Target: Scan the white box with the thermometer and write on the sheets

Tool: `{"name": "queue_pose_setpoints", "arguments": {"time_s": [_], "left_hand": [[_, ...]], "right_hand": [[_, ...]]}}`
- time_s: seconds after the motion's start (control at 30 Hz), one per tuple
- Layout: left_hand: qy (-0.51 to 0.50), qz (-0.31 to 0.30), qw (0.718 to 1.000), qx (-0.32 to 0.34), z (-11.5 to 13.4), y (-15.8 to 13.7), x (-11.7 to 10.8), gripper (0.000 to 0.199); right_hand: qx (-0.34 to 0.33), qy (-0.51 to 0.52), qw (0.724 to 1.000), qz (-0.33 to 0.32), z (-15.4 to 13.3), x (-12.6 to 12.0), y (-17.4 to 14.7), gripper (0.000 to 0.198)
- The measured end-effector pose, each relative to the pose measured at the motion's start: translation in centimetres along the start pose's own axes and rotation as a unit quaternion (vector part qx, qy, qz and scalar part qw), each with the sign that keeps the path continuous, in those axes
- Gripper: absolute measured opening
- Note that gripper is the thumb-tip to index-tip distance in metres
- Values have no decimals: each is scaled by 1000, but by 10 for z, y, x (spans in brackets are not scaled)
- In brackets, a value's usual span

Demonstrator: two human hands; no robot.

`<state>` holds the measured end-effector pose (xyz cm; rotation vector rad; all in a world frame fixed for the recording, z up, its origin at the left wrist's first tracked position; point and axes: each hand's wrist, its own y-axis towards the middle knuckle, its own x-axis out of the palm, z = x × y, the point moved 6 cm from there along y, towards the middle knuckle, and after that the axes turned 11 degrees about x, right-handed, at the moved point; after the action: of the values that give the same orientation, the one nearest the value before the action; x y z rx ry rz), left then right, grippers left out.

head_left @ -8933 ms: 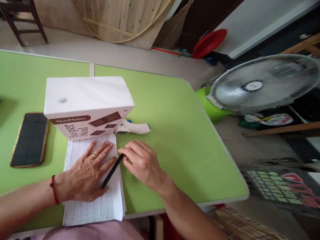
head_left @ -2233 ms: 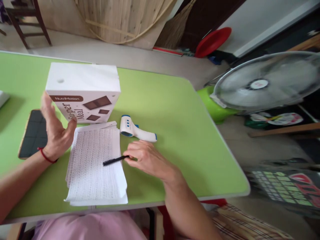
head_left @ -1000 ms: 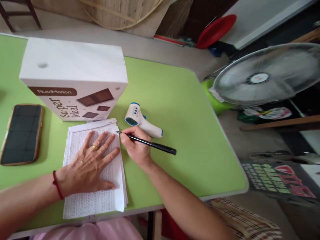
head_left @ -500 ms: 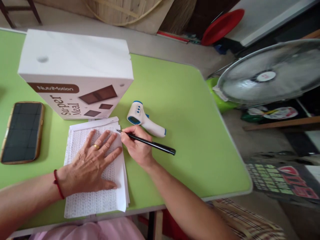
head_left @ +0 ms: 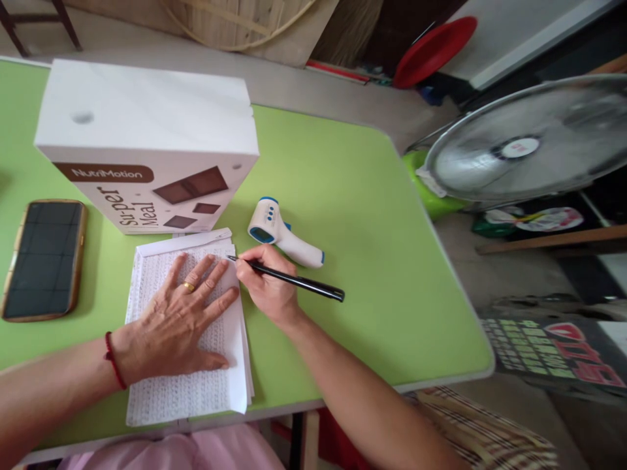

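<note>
My left hand (head_left: 183, 316) lies flat with spread fingers on a notepad (head_left: 176, 398) covered in rows of small handwriting. A gold ring and a red cord bracelet are on that hand and wrist. Between thumb and fingers my right hand (head_left: 269, 284) pinches a black pen (head_left: 304, 282), its tip at the upper right of the written page. Just beyond the right hand rests a white and blue infrared thermometer (head_left: 284, 234). Behind the pad stands a white NutriMotion box (head_left: 147, 130). My left hand covers part of the writing.
A smartphone (head_left: 45, 258) in a brown case lies at the left of the green table (head_left: 372, 261). Off the table's right side stands a large fan (head_left: 519, 147), with a red basin (head_left: 435, 52) farther back. A printed dark bag or board (head_left: 548, 352) sits at lower right.
Almost nothing differs. The pen tip and right hand have shifted very slightly; my left hand stays on the pad, and the view has moved a touch.
</note>
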<state>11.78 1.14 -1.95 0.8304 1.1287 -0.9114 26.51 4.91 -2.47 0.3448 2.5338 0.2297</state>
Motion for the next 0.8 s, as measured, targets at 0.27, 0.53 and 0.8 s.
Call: {"name": "queue_pose_setpoints", "arguments": {"time_s": [0.27, 0.53, 0.8], "left_hand": [[2, 4, 1000, 2, 0, -1, 0, 97], [2, 2, 1000, -1, 0, 0, 1, 99], [9, -6, 1000, 0, 0, 0, 1, 100]], "right_hand": [[9, 3, 1000, 19, 3, -1, 0, 8], [20, 4, 1000, 2, 3, 0, 1, 8], [19, 10, 1000, 12, 4, -1, 0, 8]]}}
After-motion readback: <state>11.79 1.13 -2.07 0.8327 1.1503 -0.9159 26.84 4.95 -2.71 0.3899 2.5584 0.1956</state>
